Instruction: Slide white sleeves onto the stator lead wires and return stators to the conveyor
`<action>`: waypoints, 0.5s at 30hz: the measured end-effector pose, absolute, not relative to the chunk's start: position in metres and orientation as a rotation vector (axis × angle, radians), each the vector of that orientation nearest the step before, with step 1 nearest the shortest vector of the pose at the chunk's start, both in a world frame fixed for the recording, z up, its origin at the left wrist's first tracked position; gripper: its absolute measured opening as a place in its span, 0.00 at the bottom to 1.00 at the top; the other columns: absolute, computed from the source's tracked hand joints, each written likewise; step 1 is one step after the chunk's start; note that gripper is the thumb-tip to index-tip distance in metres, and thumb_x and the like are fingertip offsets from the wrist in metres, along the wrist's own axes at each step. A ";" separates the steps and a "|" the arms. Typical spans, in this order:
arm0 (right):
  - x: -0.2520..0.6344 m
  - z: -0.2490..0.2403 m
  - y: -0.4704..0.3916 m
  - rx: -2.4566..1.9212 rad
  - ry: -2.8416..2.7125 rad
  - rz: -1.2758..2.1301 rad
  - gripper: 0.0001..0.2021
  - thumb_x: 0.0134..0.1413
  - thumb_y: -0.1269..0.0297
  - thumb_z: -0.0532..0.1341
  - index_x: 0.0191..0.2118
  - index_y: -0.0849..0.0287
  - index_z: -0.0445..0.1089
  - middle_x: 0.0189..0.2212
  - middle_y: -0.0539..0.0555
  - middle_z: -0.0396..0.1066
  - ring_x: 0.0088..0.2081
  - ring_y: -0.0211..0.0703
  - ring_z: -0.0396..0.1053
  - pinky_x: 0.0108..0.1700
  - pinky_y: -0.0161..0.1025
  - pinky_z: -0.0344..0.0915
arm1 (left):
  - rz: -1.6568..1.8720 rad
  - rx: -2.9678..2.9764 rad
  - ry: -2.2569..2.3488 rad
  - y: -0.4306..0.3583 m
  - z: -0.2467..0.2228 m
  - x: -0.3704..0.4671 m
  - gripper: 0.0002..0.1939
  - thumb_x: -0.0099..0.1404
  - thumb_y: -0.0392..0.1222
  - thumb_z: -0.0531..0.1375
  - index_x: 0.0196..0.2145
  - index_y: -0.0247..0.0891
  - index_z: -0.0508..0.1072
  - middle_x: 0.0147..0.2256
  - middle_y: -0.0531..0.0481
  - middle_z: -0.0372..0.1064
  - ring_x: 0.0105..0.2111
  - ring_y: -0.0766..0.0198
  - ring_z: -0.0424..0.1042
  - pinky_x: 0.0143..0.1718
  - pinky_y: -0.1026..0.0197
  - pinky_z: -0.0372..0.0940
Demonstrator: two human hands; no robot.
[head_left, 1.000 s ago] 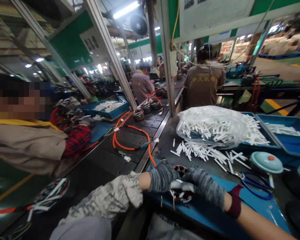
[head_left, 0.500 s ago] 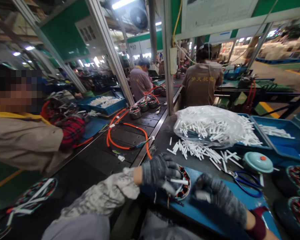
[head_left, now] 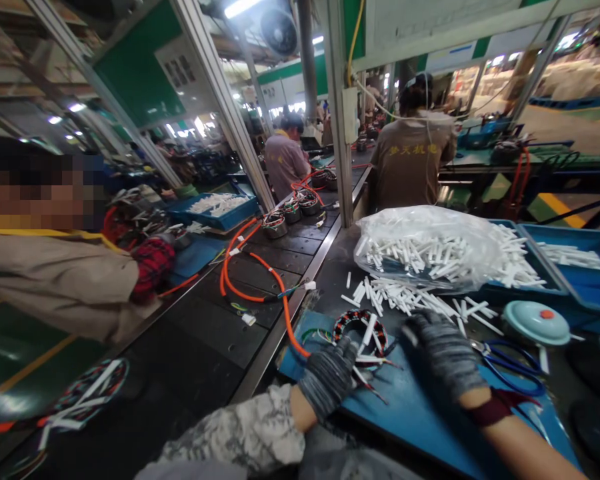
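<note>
One stator [head_left: 353, 317] near on the mat [head_left: 410, 407]; looks heavy and stiff, best held round the outside, not by fragile leads [head_left: 373, 389]. Curls left hand [head_left: 330, 375] beside it, half-bends right hand [head_left: 445, 350] by tubes [head_left: 400, 297]; cannot tell any grip.

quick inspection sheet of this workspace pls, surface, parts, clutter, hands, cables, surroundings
surface: blue mat on a dark worktop
job's things: wound ring on the mat, white tubes lying across it
clutter: loose tubes beside a clear plastic bag of more; blue-handled scissors; lidded light-blue container
hands: both gloved; left hand at the ring's near side, right hand between loose tubes and scissors; grip unclear
cables: orange cable reaching the mat
surroundings: co-worker at left, brown-shirted person ahead, metal post
</note>
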State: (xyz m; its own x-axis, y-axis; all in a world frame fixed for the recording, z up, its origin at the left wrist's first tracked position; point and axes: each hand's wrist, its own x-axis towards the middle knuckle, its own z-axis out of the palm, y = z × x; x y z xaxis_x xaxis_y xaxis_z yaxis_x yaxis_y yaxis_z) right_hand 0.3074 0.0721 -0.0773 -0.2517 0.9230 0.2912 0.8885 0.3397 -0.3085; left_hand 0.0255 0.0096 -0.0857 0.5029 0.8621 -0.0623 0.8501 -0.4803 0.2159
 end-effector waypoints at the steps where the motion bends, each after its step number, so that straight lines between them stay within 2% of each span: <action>1: 0.316 -0.073 0.080 -1.664 -2.192 0.031 0.19 0.65 0.53 0.57 0.47 0.61 0.78 0.49 0.72 0.75 0.48 0.67 0.75 0.54 0.64 0.70 | 0.044 2.507 1.497 0.004 -0.085 0.030 0.34 0.68 0.57 0.59 0.65 0.33 0.69 0.59 0.20 0.67 0.50 0.27 0.77 0.42 0.30 0.76; 3: 0.332 -0.069 0.090 -1.783 -2.225 -0.070 0.19 0.64 0.53 0.58 0.45 0.63 0.78 0.51 0.74 0.74 0.51 0.70 0.74 0.54 0.62 0.69 | 0.051 2.476 1.462 -0.001 -0.072 0.026 0.37 0.66 0.55 0.61 0.67 0.31 0.66 0.62 0.22 0.65 0.57 0.29 0.72 0.53 0.33 0.74; 5: 0.345 -0.070 0.095 -1.859 -2.278 -0.109 0.19 0.63 0.53 0.58 0.42 0.64 0.78 0.49 0.75 0.75 0.49 0.69 0.75 0.49 0.59 0.71 | 0.193 2.443 1.282 0.002 -0.049 0.009 0.40 0.65 0.55 0.64 0.69 0.34 0.62 0.66 0.30 0.62 0.65 0.37 0.65 0.66 0.41 0.66; 7: 0.353 -0.073 0.096 -1.883 -2.308 -0.136 0.17 0.64 0.57 0.55 0.40 0.63 0.78 0.43 0.74 0.76 0.44 0.67 0.76 0.44 0.56 0.71 | 0.343 2.367 0.984 0.010 -0.027 -0.011 0.35 0.70 0.54 0.61 0.70 0.41 0.61 0.69 0.39 0.58 0.68 0.47 0.60 0.70 0.49 0.60; 10: 0.358 -0.077 0.095 -1.863 -2.294 -0.175 0.17 0.63 0.63 0.51 0.38 0.62 0.77 0.38 0.72 0.77 0.39 0.64 0.77 0.42 0.56 0.71 | 0.404 2.359 0.860 0.021 -0.013 -0.024 0.25 0.76 0.50 0.53 0.67 0.44 0.66 0.65 0.44 0.66 0.65 0.54 0.66 0.68 0.53 0.62; 15: 0.357 -0.068 0.094 -1.908 -2.165 -0.142 0.13 0.60 0.58 0.55 0.35 0.60 0.74 0.34 0.70 0.76 0.33 0.63 0.75 0.35 0.54 0.71 | 0.286 2.587 1.171 0.016 -0.036 0.005 0.26 0.77 0.51 0.50 0.66 0.39 0.68 0.56 0.38 0.75 0.51 0.47 0.79 0.54 0.49 0.75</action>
State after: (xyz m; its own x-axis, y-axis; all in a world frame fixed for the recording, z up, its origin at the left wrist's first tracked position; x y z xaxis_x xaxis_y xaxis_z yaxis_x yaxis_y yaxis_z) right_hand 0.3575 0.0938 -0.0676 -0.1098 0.9618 0.2509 0.9862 0.1368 -0.0928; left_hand 0.0053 0.0162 -0.0358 0.6505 0.7570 0.0616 0.7003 -0.6293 0.3371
